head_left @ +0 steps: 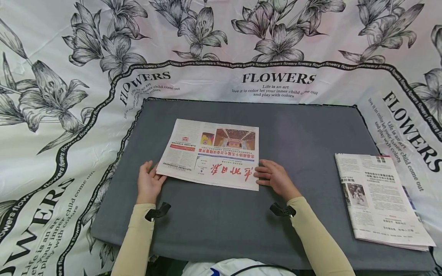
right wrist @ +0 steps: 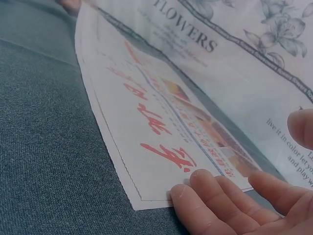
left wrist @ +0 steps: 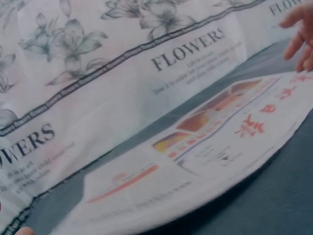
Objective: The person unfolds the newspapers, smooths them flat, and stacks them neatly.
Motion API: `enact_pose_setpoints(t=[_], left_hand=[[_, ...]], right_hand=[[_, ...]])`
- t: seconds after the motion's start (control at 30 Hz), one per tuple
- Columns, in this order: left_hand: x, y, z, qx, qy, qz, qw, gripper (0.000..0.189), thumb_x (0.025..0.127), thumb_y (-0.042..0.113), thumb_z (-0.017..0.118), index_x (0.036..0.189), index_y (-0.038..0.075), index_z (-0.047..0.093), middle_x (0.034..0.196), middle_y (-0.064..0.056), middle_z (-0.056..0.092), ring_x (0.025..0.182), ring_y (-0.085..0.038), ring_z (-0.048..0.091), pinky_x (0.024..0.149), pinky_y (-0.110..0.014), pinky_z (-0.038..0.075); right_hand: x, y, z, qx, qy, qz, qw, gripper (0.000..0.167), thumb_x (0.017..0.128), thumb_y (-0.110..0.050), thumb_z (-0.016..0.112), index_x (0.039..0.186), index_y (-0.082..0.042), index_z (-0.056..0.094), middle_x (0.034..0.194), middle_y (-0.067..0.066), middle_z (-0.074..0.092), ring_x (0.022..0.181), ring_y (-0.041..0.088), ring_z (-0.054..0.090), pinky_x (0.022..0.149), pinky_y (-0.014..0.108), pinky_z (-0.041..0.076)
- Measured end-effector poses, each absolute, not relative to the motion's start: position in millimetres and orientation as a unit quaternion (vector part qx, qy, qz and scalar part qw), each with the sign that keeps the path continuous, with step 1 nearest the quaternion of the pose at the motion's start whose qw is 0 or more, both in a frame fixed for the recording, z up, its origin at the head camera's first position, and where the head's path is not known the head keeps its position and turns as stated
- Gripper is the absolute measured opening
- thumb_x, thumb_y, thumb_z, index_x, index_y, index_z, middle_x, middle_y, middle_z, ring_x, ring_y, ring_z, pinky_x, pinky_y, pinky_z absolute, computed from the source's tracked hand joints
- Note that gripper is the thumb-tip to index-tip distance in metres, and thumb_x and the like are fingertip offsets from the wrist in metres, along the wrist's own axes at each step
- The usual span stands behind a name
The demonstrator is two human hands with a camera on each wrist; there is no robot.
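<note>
A folded newspaper [head_left: 210, 153] with red headline characters and colour photos lies on the grey tabletop, its print upside down in the head view. At its near left corner is my left hand [head_left: 150, 183], palm turned up, with some fingertips beneath the paper. My right hand [head_left: 277, 179] touches the right edge with extended fingers. The right wrist view shows these fingers [right wrist: 210, 196] along the paper's edge, the thumb [right wrist: 301, 128] raised apart. In the left wrist view the newspaper's [left wrist: 146, 196] near edge bows; only slivers of my left fingertips [left wrist: 24, 231] appear there.
A stack of folded newspapers [head_left: 383, 199] lies at the table's right side. The grey tabletop [head_left: 214, 226] is bordered by a white cloth [head_left: 214, 82] with flower prints and lettering. The table's front edge runs close to the person's body.
</note>
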State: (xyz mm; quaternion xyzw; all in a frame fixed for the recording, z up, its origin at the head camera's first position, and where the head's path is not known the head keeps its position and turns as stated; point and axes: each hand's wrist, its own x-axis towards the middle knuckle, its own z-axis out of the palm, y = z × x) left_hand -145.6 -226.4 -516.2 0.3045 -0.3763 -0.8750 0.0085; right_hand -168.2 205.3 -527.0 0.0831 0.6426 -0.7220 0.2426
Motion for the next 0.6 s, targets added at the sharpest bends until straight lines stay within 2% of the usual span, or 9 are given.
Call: enact_pose_setpoints(t=[0.03, 0.17, 0.27, 0.4, 0.5, 0.6], left_hand=[[-145.1, -227.0, -513.7, 0.306, -0.388, -0.869, 0.019, 0.058, 0.110, 0.038, 0.030, 0.165, 0.024, 0.015, 0.172, -0.010, 0.017, 0.159, -0.025, 0.021, 0.130, -0.042, 0.018], [-149.4, -223.1, -505.7, 0.298, -0.451, -0.839, 0.058, 0.058, 0.111, 0.033, 0.032, 0.165, 0.021, 0.014, 0.172, -0.011, 0.016, 0.159, -0.028, 0.017, 0.130, -0.043, 0.014], [-154.2, -217.2, -502.4, 0.286, -0.480, -0.826, 0.075, 0.057, 0.110, 0.029, 0.037, 0.164, 0.017, 0.019, 0.170, -0.012, 0.019, 0.158, -0.029, 0.020, 0.129, -0.044, 0.018], [-157.0, -212.5, -503.4, 0.282, -0.504, -0.812, 0.089, 0.057, 0.109, 0.023, 0.039, 0.163, 0.013, 0.021, 0.169, -0.013, 0.019, 0.155, -0.030, 0.023, 0.127, -0.044, 0.023], [-156.1, -213.2, -507.6, 0.291, -0.496, -0.813, 0.085, 0.061, 0.108, 0.018, 0.039, 0.164, 0.014, 0.015, 0.170, -0.013, 0.013, 0.156, -0.031, 0.020, 0.127, -0.048, 0.021], [-152.6, -214.2, -511.6, 0.304, -0.450, -0.838, 0.060, 0.068, 0.108, 0.016, 0.038, 0.166, 0.021, 0.002, 0.171, -0.012, 0.007, 0.159, -0.029, 0.015, 0.129, -0.052, 0.017]], right_hand=[[-168.0, 205.0, -527.0, 0.082, 0.644, -0.721, 0.243, 0.071, 0.109, -0.043, 0.044, 0.161, 0.000, 0.022, 0.153, 0.030, 0.044, 0.100, 0.006, 0.070, 0.087, 0.033, 0.061], [-167.7, 205.1, -525.7, 0.085, 0.644, -0.721, 0.240, 0.071, 0.109, -0.043, 0.044, 0.161, 0.000, 0.022, 0.151, 0.028, 0.047, 0.100, 0.006, 0.071, 0.086, 0.033, 0.061], [-167.4, 205.4, -524.9, 0.089, 0.644, -0.722, 0.239, 0.070, 0.109, -0.043, 0.045, 0.160, -0.001, 0.023, 0.149, 0.026, 0.050, 0.100, 0.007, 0.071, 0.086, 0.033, 0.061], [-167.4, 206.7, -524.6, 0.085, 0.652, -0.715, 0.240, 0.071, 0.108, -0.044, 0.045, 0.160, -0.001, 0.023, 0.153, 0.030, 0.045, 0.102, 0.008, 0.070, 0.089, 0.034, 0.060], [-169.6, 211.6, -523.0, 0.088, 0.669, -0.701, 0.232, 0.070, 0.108, -0.045, 0.045, 0.159, -0.001, 0.025, 0.156, 0.032, 0.040, 0.103, 0.009, 0.069, 0.088, 0.032, 0.060], [-173.9, 219.5, -519.9, 0.100, 0.682, -0.691, 0.219, 0.067, 0.108, -0.044, 0.044, 0.158, -0.002, 0.027, 0.156, 0.031, 0.040, 0.102, 0.009, 0.068, 0.085, 0.030, 0.060]])
